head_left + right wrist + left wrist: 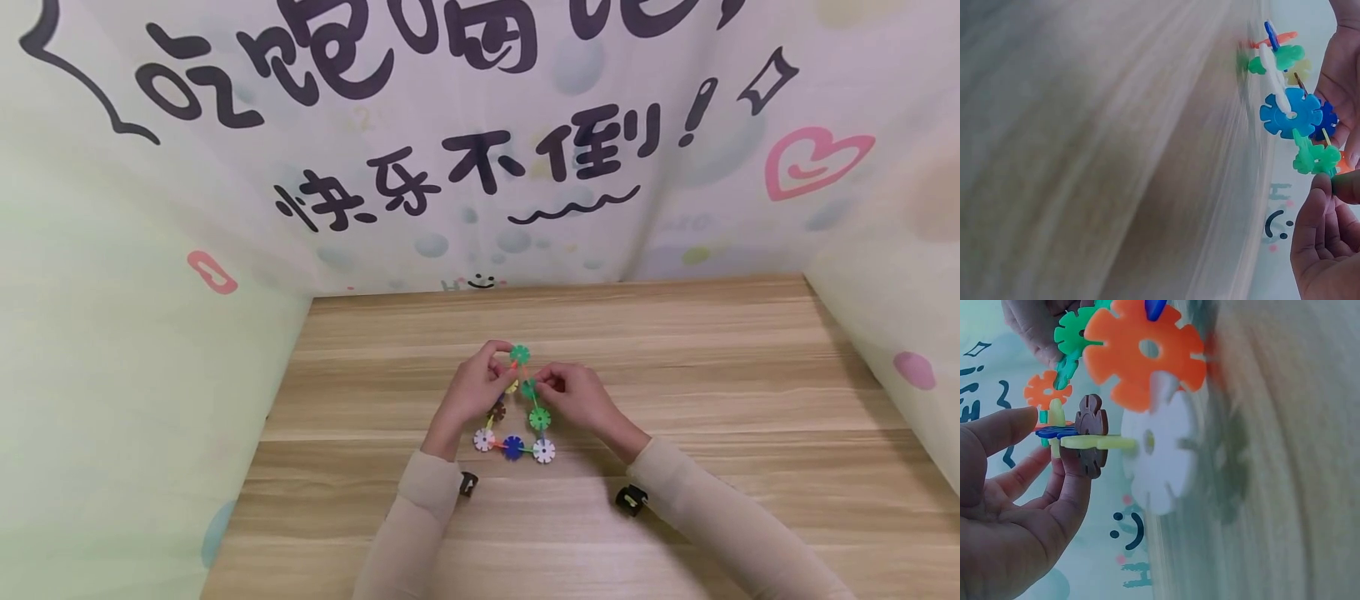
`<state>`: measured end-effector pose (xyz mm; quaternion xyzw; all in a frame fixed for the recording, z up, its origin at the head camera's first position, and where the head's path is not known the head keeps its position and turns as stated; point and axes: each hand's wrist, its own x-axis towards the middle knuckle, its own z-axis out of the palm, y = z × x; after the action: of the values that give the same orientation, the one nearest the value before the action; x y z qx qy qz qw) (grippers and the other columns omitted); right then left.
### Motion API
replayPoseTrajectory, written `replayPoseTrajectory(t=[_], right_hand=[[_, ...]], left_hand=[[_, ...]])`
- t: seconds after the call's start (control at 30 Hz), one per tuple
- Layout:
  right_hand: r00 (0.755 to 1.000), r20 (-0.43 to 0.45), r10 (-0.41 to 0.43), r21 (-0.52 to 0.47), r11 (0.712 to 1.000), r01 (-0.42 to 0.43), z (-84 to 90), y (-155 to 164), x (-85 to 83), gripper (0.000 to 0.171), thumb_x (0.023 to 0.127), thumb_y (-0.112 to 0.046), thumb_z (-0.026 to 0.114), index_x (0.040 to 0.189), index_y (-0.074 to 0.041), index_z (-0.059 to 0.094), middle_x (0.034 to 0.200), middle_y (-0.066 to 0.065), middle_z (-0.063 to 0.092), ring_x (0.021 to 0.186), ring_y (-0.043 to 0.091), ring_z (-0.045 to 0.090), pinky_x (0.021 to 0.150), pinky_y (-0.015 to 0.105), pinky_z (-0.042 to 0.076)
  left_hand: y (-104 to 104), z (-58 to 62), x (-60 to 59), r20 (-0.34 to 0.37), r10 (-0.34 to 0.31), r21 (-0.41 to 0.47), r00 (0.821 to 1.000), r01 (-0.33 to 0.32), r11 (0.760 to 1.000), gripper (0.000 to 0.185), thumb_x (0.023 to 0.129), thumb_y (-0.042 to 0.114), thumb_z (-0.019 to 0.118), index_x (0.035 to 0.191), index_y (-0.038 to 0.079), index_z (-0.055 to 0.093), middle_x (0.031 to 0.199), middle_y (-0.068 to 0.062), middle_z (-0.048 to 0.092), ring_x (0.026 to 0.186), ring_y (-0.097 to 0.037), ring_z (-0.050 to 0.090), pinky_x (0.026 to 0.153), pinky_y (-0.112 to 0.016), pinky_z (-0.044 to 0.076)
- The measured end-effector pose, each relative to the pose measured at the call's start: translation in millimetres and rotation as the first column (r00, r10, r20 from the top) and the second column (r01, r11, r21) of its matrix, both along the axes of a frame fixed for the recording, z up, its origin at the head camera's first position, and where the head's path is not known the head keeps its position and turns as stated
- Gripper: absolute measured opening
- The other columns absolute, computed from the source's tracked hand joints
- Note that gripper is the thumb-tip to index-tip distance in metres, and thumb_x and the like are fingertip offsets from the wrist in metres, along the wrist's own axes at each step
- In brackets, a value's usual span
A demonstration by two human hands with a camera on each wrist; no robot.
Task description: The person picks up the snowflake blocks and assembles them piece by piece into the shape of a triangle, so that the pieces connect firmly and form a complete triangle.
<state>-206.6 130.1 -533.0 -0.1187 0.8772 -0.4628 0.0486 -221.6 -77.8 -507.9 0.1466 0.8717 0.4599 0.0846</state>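
Over the table (675, 350) — snowflake-disc triangle (517, 417), apex away — between both hands.

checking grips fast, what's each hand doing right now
Left hand: fingers pinch the snowflake-disc triangle near its top.
Right hand: fingers pinch a green disc on the triangle's right side.

I see both arms reach in from the near side. My left hand (474, 390) and right hand (574, 397) meet in the middle, fingers (551, 377) curled and pinching.
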Motion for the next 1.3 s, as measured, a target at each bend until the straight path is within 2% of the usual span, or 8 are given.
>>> replayPoseTrajectory(t=[0.23, 0.77, 1.1, 1.3], right_hand=[[1.000, -0.018, -0.001, 0.004, 1.000, 0.001, 2.8, -0.8, 2.1, 0.003, 0.092, -0.012, 0.070, 0.092, -0.011, 0.073, 0.078, -0.004, 0.066, 0.070, 0.014, 0.061, 0.062, 0.027, 0.054], [1.000, 0.001, -0.020, 0.017, 1.000, 0.020, 4.1, -0.5, 2.0, 0.003, 0.091, -0.013, 0.070, 0.093, -0.011, 0.073, 0.078, -0.004, 0.066, 0.070, 0.014, 0.061, 0.062, 0.028, 0.053], [1.000, 0.002, -0.023, 0.019, 1.000, 0.023, 4.3, -1.3, 1.0, 0.004, 0.092, -0.013, 0.070, 0.094, -0.011, 0.073, 0.080, -0.004, 0.066, 0.073, 0.014, 0.061, 0.065, 0.028, 0.054], [1.000, 0.004, -0.025, 0.021, 0.999, 0.024, 4.3, -0.7, 1.7, 0.005, 0.093, -0.012, 0.069, 0.095, -0.009, 0.072, 0.079, -0.003, 0.066, 0.071, 0.014, 0.060, 0.063, 0.028, 0.053]], left_hand=[[0.4, 0.0, 1.3, 0.009, 0.000, 0.003, 1.000, 0.000, 1.000, 0.040, 0.099, 0.024, 0.064, 0.137, 0.017, 0.052, 0.086, -0.002, 0.061, 0.067, -0.016, 0.056, 0.061, -0.029, 0.049], [-1.1, 1.0, 2.8, 0.006, -0.001, 0.025, 1.000, 0.001, 1.000, 0.041, 0.099, 0.025, 0.065, 0.136, 0.016, 0.051, 0.090, -0.003, 0.061, 0.071, -0.016, 0.057, 0.061, -0.029, 0.049], [1.1, 0.0, 3.2, -0.005, -0.017, 0.009, 1.000, 0.017, 1.000, 0.040, 0.099, 0.028, 0.065, 0.135, 0.017, 0.051, 0.089, -0.002, 0.061, 0.073, -0.016, 0.057, 0.063, -0.029, 0.050], [2.6, -0.2, 4.3, -0.004, -0.019, 0.005, 1.000, 0.019, 1.000, 0.038, 0.099, 0.030, 0.065, 0.132, 0.018, 0.052, 0.089, -0.003, 0.061, 0.075, -0.016, 0.058, 0.063, -0.029, 0.050]])
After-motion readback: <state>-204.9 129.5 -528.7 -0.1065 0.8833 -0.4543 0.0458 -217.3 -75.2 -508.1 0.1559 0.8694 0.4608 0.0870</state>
